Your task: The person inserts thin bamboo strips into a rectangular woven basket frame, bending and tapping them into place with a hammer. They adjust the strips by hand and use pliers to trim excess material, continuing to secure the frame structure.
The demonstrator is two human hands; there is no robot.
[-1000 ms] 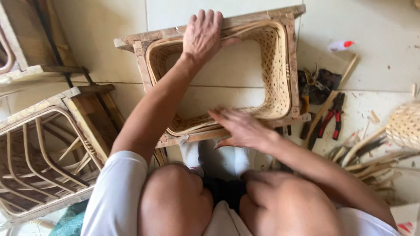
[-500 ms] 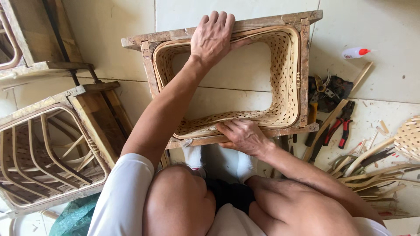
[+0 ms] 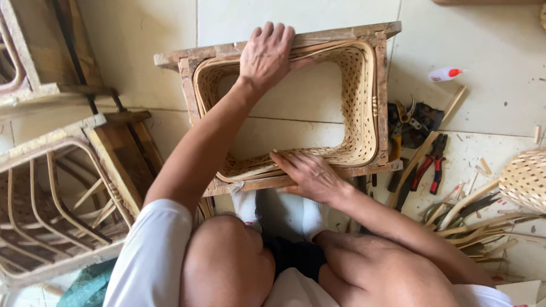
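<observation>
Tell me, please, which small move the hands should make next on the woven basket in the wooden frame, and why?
Probably press the near rim down with the right hand. The woven basket sits inside the wooden frame, and its near edge seems to ride slightly over the frame's front bar, while the left hand already steadies the far rim.

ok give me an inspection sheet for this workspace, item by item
surface: pale tiled floor, strewn with cane offcuts
job's things: woven basket seated inside a wooden frame
clutter: red-handled pliers, cutters, cane strips, small white bottle, second basket
hands: left hand flat on the far rim; right hand pressing the near rim
cables: nothing seen
surroundings: more wooden frames stacked at the left
</observation>
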